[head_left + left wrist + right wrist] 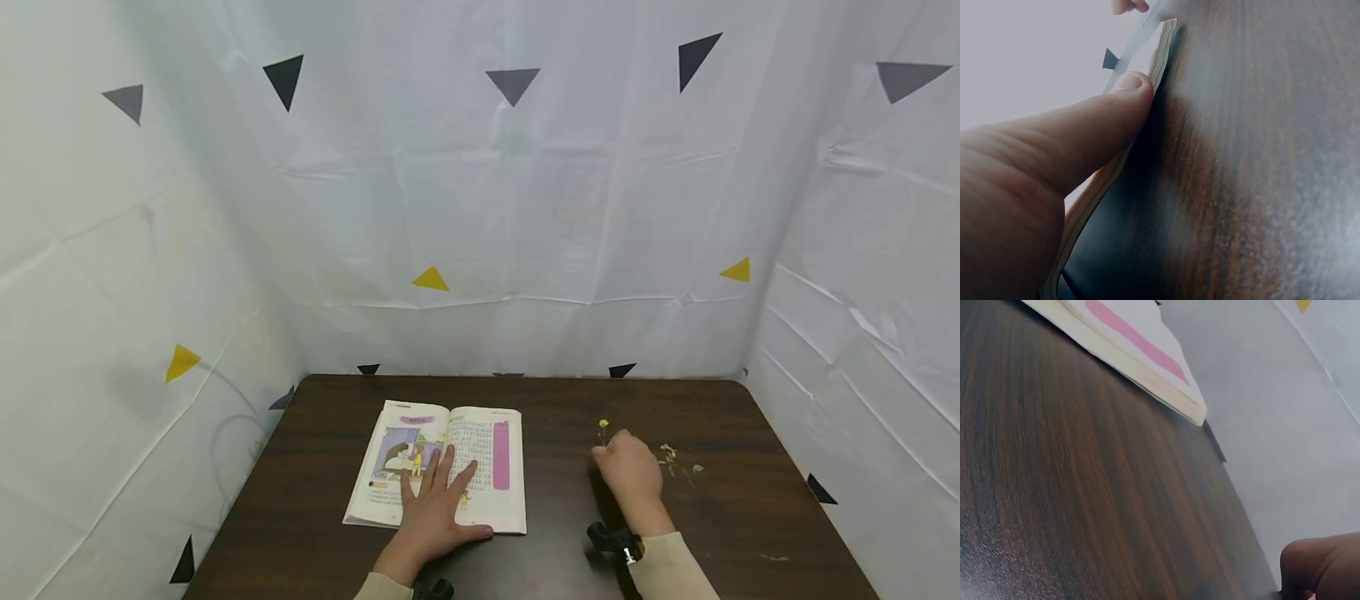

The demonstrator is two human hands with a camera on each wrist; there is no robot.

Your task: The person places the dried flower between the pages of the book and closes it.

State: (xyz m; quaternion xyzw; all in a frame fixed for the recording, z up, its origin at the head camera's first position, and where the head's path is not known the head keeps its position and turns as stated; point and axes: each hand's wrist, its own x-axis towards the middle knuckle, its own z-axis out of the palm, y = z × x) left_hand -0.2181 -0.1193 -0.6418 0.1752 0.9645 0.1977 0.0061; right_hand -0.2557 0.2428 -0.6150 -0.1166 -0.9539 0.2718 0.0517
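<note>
An open book (483,425) with a coloured picture on its left page lies on the dark table. My left hand (435,512) rests on the lower part of both pages with fingers spread. In the left wrist view its thumb (1104,119) lies along the book's edge. To the right, my right hand (630,471) pinches a small yellow flower (603,423), whose bloom sticks out past the fingertips. The rest of its stem is hidden by the hand. Beside that hand, more small flower sprigs (670,456) lie on the wood.
The brown wooden table (300,500) reaches back to a white sheet (517,208) printed with triangles, which also hangs at both sides. Each wrist wears a black band, the right one (611,537) plainly seen.
</note>
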